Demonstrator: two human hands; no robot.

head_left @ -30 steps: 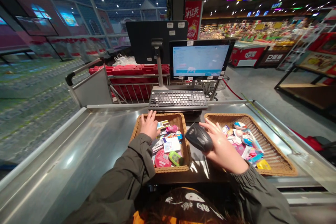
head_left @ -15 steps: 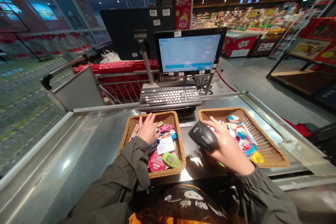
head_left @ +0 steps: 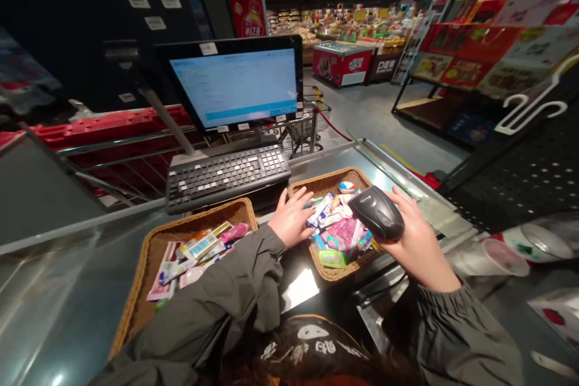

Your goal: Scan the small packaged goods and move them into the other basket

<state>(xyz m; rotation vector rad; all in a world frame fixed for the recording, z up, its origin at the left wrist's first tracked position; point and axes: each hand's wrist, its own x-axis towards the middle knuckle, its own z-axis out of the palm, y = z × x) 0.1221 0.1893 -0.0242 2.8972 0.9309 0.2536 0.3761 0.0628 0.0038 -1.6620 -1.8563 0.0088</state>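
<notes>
My right hand (head_left: 414, 241) is wrapped round a black barcode scanner (head_left: 377, 212), held above the right side of the right wicker basket (head_left: 332, 274). Small colourful packets, among them a pink one (head_left: 339, 235) and a light green one (head_left: 332, 259), fill that basket. My left hand (head_left: 290, 217) reaches over its left edge with fingers spread and nothing in them; whether the fingertips touch the packets I cannot tell. Under my left forearm stands the left wicker basket (head_left: 145, 259), holding packets such as a pink tube (head_left: 235, 233); the sleeve hides part of it.
A keyboard (head_left: 228, 174) and a lit monitor (head_left: 235, 87) stand behind the baskets on the metal counter (head_left: 81, 271). A dark second screen (head_left: 90, 48) is at the left. Cups (head_left: 493, 259) and a white hanger (head_left: 534, 99) are at the right.
My left hand has left the left basket and moved right to the other one. The scanner stays in my right hand, now further right over the basket. The view has turned right.
</notes>
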